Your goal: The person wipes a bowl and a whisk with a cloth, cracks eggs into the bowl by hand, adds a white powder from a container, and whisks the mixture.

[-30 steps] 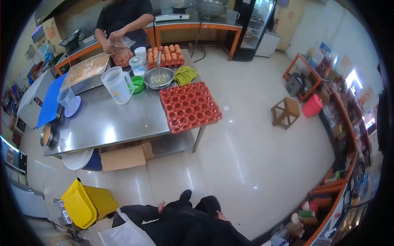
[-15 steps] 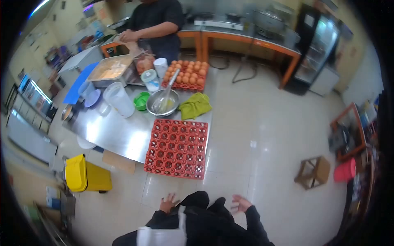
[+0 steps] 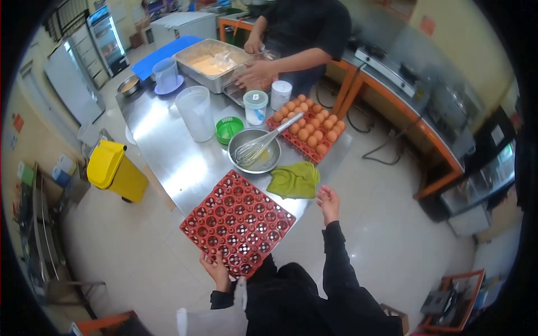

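Observation:
An unfilled red plastic egg tray [image 3: 238, 221] lies at the table's near end, partly over the edge. My left hand [image 3: 217, 271] grips its near left edge, fingers over the rim. My right hand [image 3: 328, 203] is raised just right of a crumpled green cloth [image 3: 292, 180], fingers apart and slightly bent, holding nothing. Beyond the tray stands a metal bowl [image 3: 235, 138] with a whisk [image 3: 259, 147] leaning in it and a little yellowish liquid at the bottom. A second red tray [image 3: 310, 151] full of brown eggs [image 3: 303, 134] sits behind the cloth.
Across the steel table [image 3: 162, 148], a co-worker's hands [image 3: 259, 71] work by a metal pan [image 3: 218, 84]. A clear jug [image 3: 195, 115], green basket [image 3: 228, 130] and lidded tub [image 3: 255, 107] stand mid-table. A yellow bin [image 3: 117, 171] is on the floor at left.
My view has turned right and come nearer the table. My left hand has reached the egg tray and taken its edge; my right hand has risen forward to beside the cloth. The co-worker's hands have lowered.

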`<state>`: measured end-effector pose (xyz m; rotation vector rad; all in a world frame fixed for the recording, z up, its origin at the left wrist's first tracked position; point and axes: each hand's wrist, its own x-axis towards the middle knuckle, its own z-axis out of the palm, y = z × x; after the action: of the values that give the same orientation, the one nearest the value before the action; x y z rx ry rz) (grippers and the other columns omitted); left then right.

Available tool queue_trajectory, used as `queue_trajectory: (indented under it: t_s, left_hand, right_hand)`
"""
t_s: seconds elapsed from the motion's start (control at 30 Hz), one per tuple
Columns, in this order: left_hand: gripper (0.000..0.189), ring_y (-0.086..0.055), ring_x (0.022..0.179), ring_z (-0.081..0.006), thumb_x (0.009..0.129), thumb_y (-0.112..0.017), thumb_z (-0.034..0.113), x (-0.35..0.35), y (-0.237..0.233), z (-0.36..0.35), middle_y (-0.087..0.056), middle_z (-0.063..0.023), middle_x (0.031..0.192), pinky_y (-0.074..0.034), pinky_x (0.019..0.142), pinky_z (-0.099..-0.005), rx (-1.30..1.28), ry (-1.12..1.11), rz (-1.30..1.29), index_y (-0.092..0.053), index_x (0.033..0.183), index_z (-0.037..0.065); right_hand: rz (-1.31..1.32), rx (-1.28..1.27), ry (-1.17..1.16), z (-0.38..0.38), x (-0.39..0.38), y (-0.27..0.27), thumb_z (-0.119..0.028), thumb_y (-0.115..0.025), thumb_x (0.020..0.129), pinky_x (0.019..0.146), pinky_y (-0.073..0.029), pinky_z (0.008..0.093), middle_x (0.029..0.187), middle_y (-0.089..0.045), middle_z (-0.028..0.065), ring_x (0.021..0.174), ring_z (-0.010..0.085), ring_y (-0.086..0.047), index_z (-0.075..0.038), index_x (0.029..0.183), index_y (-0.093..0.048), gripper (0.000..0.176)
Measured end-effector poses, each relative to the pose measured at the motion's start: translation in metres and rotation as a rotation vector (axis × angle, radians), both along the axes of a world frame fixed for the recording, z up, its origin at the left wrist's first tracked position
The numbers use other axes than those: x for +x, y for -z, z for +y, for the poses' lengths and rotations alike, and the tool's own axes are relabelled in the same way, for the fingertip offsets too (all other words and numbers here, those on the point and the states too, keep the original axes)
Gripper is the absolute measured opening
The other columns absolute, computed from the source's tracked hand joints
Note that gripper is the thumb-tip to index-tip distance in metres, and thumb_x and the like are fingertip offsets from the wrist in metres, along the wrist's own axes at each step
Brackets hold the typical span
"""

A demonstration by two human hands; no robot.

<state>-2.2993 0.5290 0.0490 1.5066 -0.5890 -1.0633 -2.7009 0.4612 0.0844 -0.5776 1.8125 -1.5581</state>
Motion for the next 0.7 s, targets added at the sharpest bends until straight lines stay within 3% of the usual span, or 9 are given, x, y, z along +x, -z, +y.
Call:
queue_trajectory:
  t_s: [0.13,0.17,0.27,0.37,0.43,0.6,0.7]
  left_hand:
    - [0.052,-0.06,0.11,-0.0203,0.095,-0.065,0.004,0.012,0.035,-0.002,-0.058,-0.0157,0.126,-0.049,0.094,-0.0315,-0.146,0.006,-0.294,-0.038,0.139,-0.003]
    - [0.05,-0.06,0.111,-0.021,0.096,-0.063,0.003,0.007,0.03,-0.001,-0.058,-0.0166,0.128,-0.05,0.095,-0.0317,-0.135,-0.049,-0.184,-0.04,0.139,-0.004]
    - [0.049,-0.06,0.113,-0.021,0.096,-0.062,0.002,0.007,0.04,-0.008,-0.059,-0.0169,0.127,-0.051,0.096,-0.032,-0.156,-0.097,-0.227,-0.039,0.139,-0.004]
    - [0.046,-0.061,0.113,-0.0209,0.097,-0.061,0.002,0.017,0.058,-0.011,-0.06,-0.0163,0.128,-0.052,0.095,-0.0323,-0.165,-0.139,-0.22,-0.041,0.138,-0.003]
    - [0.045,-0.063,0.11,-0.0209,0.096,-0.061,0.002,0.023,0.067,-0.013,-0.062,-0.0159,0.125,-0.053,0.094,-0.0328,-0.17,-0.134,-0.168,-0.042,0.137,-0.003]
    - [0.048,-0.064,0.11,-0.0222,0.096,-0.062,0.002,0.024,0.016,-0.007,-0.063,-0.0169,0.127,-0.053,0.093,-0.033,-0.065,-0.116,-0.191,-0.042,0.139,-0.005]
    - [0.049,-0.064,0.109,-0.023,0.096,-0.062,0.003,0.028,-0.001,-0.008,-0.063,-0.0168,0.126,-0.054,0.092,-0.0329,-0.062,-0.123,-0.28,-0.044,0.14,-0.005]
  right_hand:
    - [-0.02,-0.041,0.035,-0.061,-0.081,0.064,-0.012,-0.056,0.098,0.073,-0.052,0.028,0.11,-0.064,0.0046,0.089,0.0129,-0.061,-0.004,0.134,-0.053,0.037]
    - [-0.01,-0.045,0.025,-0.085,-0.101,0.079,-0.013,-0.057,0.098,0.073,-0.051,0.0278,0.111,-0.064,0.0045,0.09,0.0128,-0.061,-0.004,0.136,-0.052,0.039]
    - [-0.029,-0.02,-0.108,-0.143,-0.139,0.106,-0.019,-0.061,0.098,0.072,-0.051,0.0271,0.111,-0.064,0.005,0.093,0.0133,-0.062,-0.005,0.139,-0.047,0.046]
    - [-0.145,-0.03,-0.249,-0.156,-0.136,0.082,-0.019,-0.061,0.099,0.069,-0.051,0.0269,0.11,-0.065,0.0064,0.093,0.0147,-0.065,-0.005,0.138,-0.046,0.045]
    - [-0.213,-0.043,-0.217,-0.156,-0.134,0.076,-0.017,-0.062,0.098,0.067,-0.051,0.0263,0.11,-0.065,0.0065,0.088,0.0147,-0.066,-0.006,0.137,-0.046,0.043]
    - [-0.198,-0.079,-0.186,-0.143,-0.126,0.035,0.003,-0.065,0.091,0.056,-0.051,0.0227,0.093,-0.061,0.0074,0.073,0.0152,-0.067,-0.008,0.135,-0.034,0.055]
    - [-0.233,-0.058,-0.214,-0.143,-0.12,0.02,0.008,-0.062,0.089,0.057,-0.054,0.0232,0.095,-0.057,0.009,0.074,0.0172,-0.067,-0.008,0.134,-0.031,0.056]
